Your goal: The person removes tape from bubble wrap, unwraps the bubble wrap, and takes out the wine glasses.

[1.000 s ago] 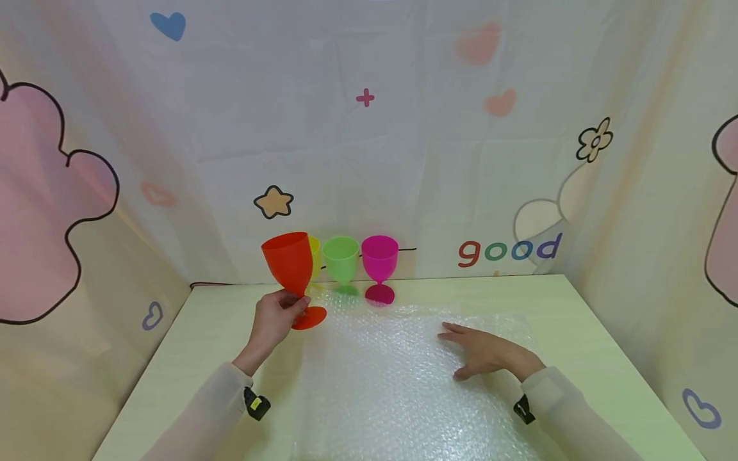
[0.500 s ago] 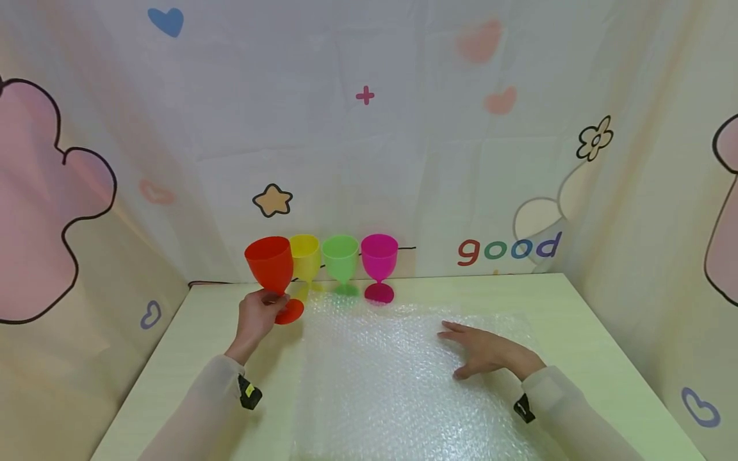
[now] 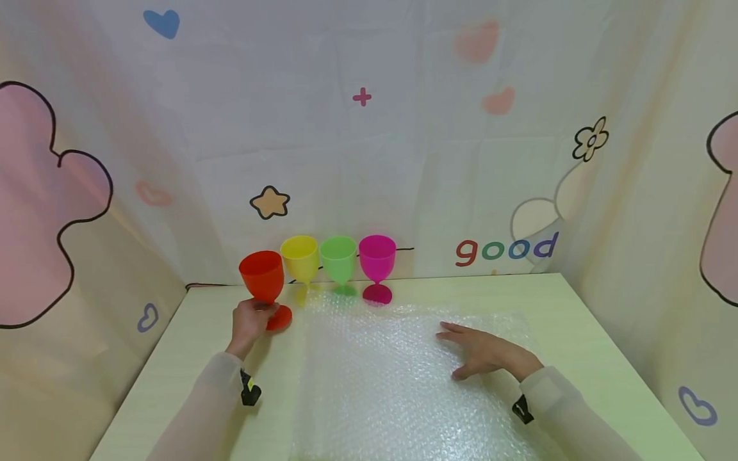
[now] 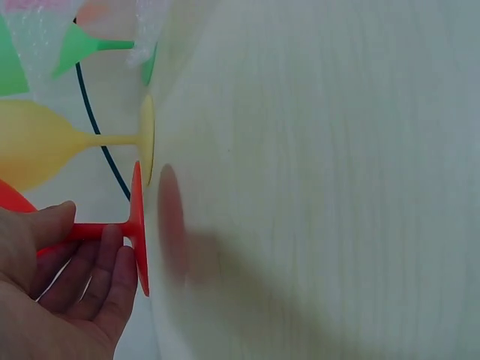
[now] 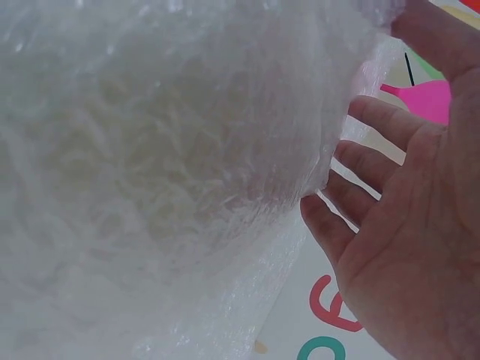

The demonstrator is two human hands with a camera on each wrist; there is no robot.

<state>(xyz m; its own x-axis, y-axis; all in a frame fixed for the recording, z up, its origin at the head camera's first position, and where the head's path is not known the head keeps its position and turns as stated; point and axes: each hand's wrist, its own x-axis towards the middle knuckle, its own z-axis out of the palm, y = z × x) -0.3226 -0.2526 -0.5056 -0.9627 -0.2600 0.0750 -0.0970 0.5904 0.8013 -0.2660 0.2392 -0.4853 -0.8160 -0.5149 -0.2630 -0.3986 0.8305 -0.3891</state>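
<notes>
My left hand (image 3: 249, 326) pinches the stem of a red plastic goblet (image 3: 262, 276) at the left of the table. In the left wrist view the goblet's round red foot (image 4: 139, 232) is close over the tabletop, with its reflection beside it. Fingers spread, my right hand (image 3: 487, 351) rests on a sheet of bubble wrap (image 3: 398, 384). Its fingertips touch the bubble wrap (image 5: 187, 225) in the right wrist view. A yellow goblet (image 3: 301, 259), a green goblet (image 3: 339, 259) and a magenta goblet (image 3: 377, 259) stand upright in a row at the back.
The pale table (image 3: 582, 358) ends at a printed curtain (image 3: 403, 128) behind the goblets, with more curtain along both sides. The bubble wrap's far edge overlaps the green and magenta goblets' feet in the head view.
My left hand has carried the red goblet leftward and lower, bringing it from tilted to more upright and uncovering the yellow goblet. My right hand stays in place on the bubble wrap.
</notes>
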